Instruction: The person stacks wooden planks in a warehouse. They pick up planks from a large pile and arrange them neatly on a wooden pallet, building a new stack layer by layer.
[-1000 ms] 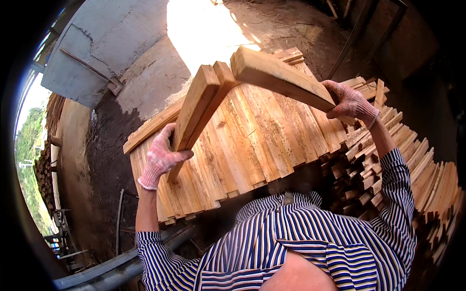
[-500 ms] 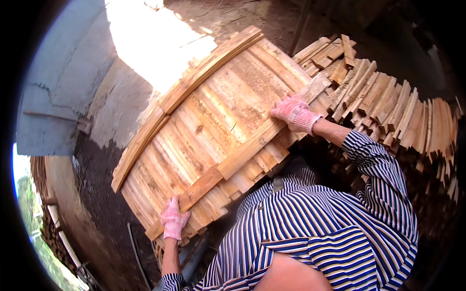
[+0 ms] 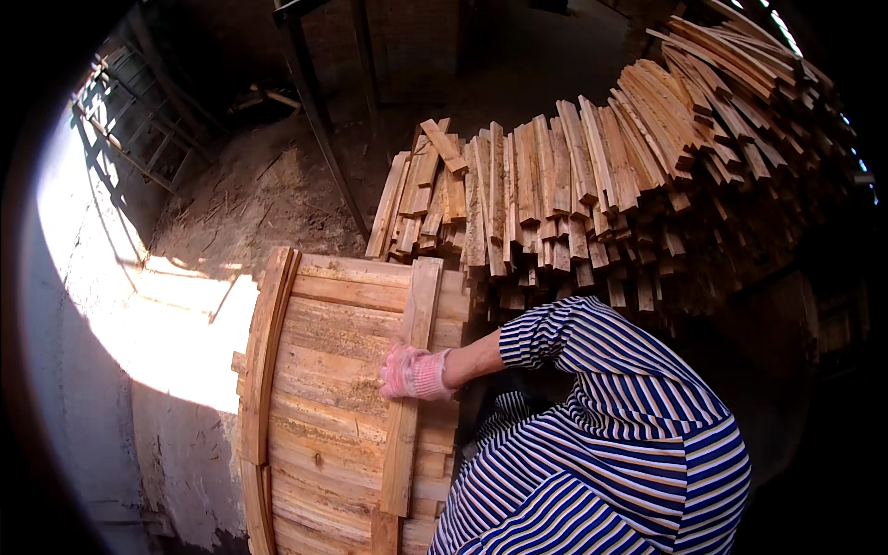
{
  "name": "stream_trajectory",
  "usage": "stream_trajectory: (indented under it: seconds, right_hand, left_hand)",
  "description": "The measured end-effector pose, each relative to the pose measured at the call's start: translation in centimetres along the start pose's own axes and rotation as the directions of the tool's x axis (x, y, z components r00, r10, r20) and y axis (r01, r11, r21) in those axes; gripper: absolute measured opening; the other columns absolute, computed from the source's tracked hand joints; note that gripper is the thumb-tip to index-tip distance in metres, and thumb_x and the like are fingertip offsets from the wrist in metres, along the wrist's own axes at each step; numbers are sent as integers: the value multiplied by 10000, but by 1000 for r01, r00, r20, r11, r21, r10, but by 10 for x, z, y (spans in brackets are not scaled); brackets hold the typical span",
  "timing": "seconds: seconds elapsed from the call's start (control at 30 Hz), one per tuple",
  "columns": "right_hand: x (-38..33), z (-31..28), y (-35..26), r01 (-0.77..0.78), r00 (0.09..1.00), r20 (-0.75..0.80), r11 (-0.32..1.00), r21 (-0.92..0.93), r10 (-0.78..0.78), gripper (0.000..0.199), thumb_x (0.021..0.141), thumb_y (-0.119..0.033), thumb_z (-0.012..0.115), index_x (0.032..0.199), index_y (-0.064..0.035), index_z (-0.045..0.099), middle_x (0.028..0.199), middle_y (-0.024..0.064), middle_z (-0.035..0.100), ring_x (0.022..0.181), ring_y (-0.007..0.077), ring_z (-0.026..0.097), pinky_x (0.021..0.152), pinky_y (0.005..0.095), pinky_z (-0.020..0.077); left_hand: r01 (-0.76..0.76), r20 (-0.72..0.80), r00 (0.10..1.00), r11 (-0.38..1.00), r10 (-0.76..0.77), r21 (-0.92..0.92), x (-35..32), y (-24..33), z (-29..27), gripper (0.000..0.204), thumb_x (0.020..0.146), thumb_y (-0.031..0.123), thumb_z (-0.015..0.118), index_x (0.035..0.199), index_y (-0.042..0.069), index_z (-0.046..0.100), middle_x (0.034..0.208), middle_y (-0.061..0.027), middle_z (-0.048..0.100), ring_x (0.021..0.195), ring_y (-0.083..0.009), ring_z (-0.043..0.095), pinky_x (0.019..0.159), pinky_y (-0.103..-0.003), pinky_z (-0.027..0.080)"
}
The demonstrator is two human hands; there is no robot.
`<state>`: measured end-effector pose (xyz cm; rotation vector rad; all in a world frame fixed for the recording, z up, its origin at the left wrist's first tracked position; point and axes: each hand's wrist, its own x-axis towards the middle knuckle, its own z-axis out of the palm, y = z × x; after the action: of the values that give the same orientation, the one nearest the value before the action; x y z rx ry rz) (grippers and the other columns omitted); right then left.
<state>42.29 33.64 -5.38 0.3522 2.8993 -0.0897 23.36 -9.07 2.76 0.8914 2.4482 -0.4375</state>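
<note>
My right hand (image 3: 414,372), in a pink knitted glove, is closed on a long flat wooden strip (image 3: 400,467) that lies across the ends of several boards. The boards (image 3: 328,416) lie side by side in a slatted layer just left of my body. Along their far left side runs a second raised wooden strip (image 3: 265,388), made of lengths set end to end. Part of the strip is hidden under the glove. My left hand is out of the picture.
A big stack of cut wooden slats (image 3: 573,185) curves from behind the boards round to the right. Dark upright posts (image 3: 319,120) stand beyond it. On the left, bright sunlight (image 3: 185,342) falls by a grey wall, with a rack-like frame (image 3: 139,139) farther back.
My view has swung to the right, so more of the slat stack shows. My left hand, earlier on the lower end of the strips, has left view. My right hand stays on its strip.
</note>
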Motion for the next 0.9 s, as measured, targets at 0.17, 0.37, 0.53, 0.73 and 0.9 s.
stream_trajectory:
  seconds: [0.17,0.37,0.53,0.73,0.9]
  right_hand:
    - [2,10,2,4,999,-36,1000,-11,-4,102,783,-203,676,883,-184,682,885,9,675,980,298,679,889,530,496]
    - [-30,53,24,-178,868,-453,979,101,204,409,976,-375,479,1338,-191,520,1447,149,517,1213,393,570,1112,567,372]
    - [-205,-43,145,-455,652,-420,768,450,632,745,869,-300,711,1519,-126,390,1577,249,336,1441,404,370,1222,458,269]
    - [-462,-156,310,-975,-31,-713,136,176,700,726,828,-288,759,1481,-190,458,1542,205,354,1382,388,408,1145,486,339]
    - [-576,-255,406,-980,-193,-821,-153,130,537,435,900,-168,636,1327,-170,550,1399,147,471,1251,345,510,1063,467,408]
  left_hand:
    - [-361,-123,930,925,347,-120,75,5,-52,551,944,305,684,1415,59,536,1365,-215,592,1255,-347,579,1042,-484,479]
    - [-948,-348,240,296,906,118,205,37,-129,554,951,298,692,1419,50,527,1388,-228,569,1282,-353,553,1100,-463,430]
    - [-728,-158,659,572,735,-377,203,263,-209,594,947,254,721,1455,35,503,1468,-223,510,1352,-311,501,1121,-442,411]
    - [-840,-55,303,239,951,-487,254,483,-210,601,889,243,747,1404,31,522,1408,-183,533,1290,-288,539,1080,-410,449]
    - [-909,-99,53,7,994,-417,174,665,-271,575,846,284,811,1300,16,583,1213,-151,680,1150,-240,638,1008,-383,500]
